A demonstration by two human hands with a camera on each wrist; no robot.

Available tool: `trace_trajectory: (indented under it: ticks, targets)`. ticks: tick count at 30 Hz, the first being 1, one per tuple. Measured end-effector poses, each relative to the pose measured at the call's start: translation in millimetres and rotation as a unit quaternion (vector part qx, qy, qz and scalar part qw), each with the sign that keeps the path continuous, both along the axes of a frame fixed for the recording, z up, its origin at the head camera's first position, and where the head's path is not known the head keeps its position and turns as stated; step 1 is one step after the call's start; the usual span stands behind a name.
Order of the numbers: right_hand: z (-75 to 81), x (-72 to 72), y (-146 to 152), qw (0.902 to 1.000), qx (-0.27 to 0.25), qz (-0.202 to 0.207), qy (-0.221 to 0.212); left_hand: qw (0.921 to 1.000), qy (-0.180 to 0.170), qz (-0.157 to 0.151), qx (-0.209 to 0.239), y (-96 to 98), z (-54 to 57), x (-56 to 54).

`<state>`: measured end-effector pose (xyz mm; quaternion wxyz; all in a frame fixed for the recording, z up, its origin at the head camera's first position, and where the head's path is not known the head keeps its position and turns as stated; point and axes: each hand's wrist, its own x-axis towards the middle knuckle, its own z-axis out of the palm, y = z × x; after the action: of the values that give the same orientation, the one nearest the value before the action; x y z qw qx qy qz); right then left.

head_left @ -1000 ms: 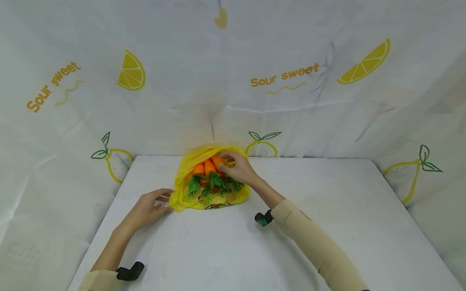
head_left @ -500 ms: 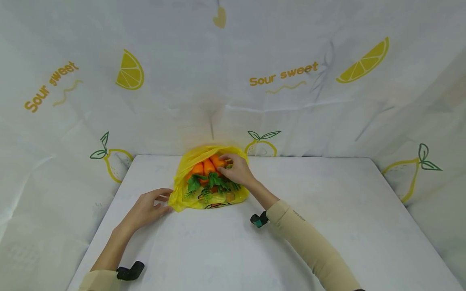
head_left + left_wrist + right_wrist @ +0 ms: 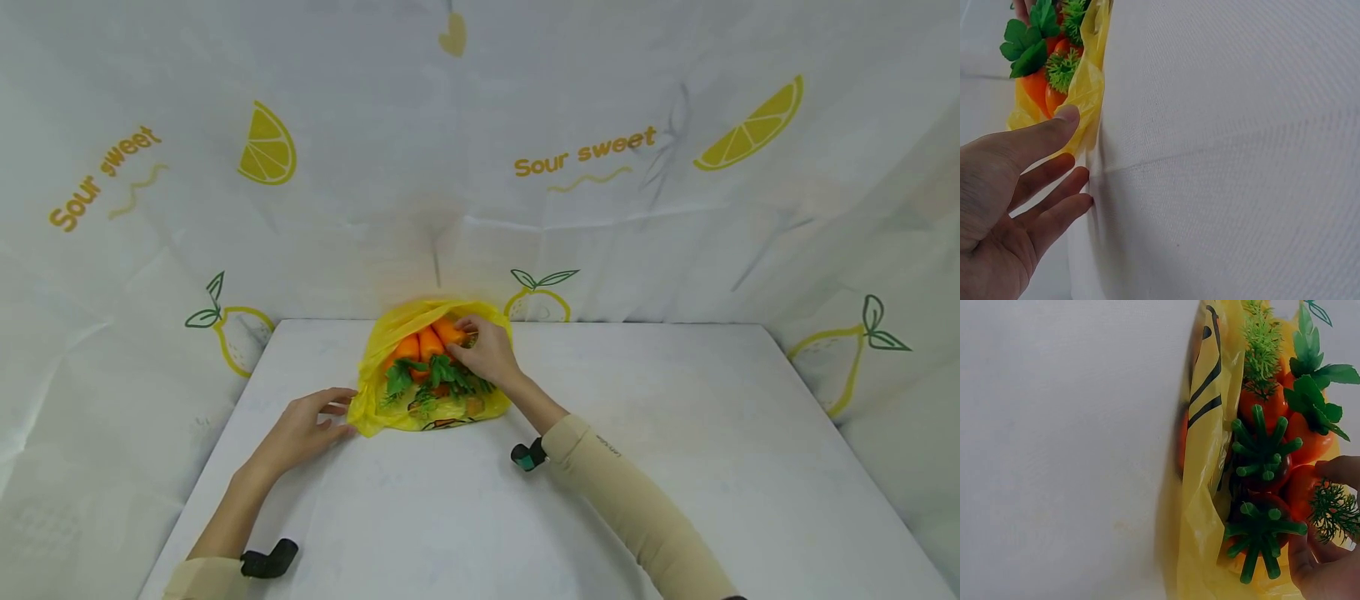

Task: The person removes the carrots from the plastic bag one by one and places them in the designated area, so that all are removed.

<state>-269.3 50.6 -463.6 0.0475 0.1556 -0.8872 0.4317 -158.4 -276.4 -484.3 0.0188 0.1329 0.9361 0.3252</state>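
Note:
A yellow plastic bag [image 3: 491, 410] lies on its side at the back of the white table [image 3: 420, 517], its mouth facing me. Several orange carrots [image 3: 431, 343] with green leafy tops [image 3: 1316, 409] fill it. My right hand [image 3: 491, 352] reaches into the mouth and pinches the rightmost carrot [image 3: 1302, 487] between thumb and fingers; this carrot has a dark feathery top. My left hand [image 3: 303, 433] is at the bag's left edge, fingers loosely spread. In the left wrist view its thumb [image 3: 1067, 114] overlaps the yellow plastic.
A white cloth wall [image 3: 390, 167] printed with lemons and lettering rises right behind the bag and along both sides of the table. Black wrist cameras [image 3: 270, 558] sit on both forearms. Several thick-stemmed green tops [image 3: 1266, 534] stick out low in the bag.
My right forearm has swung slightly left, while its fingers stay at the same carrot. My left hand and the bag have hardly moved.

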Motion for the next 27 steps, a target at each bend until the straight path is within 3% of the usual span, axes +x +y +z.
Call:
trace_trajectory:
  ticks: [27]
  targets:
    - [1.7,11.7,23.5,0.9983,-0.050,-0.009,-0.030,0.9999,0.006,0.008,0.002,0.7,-2.2,-0.5]
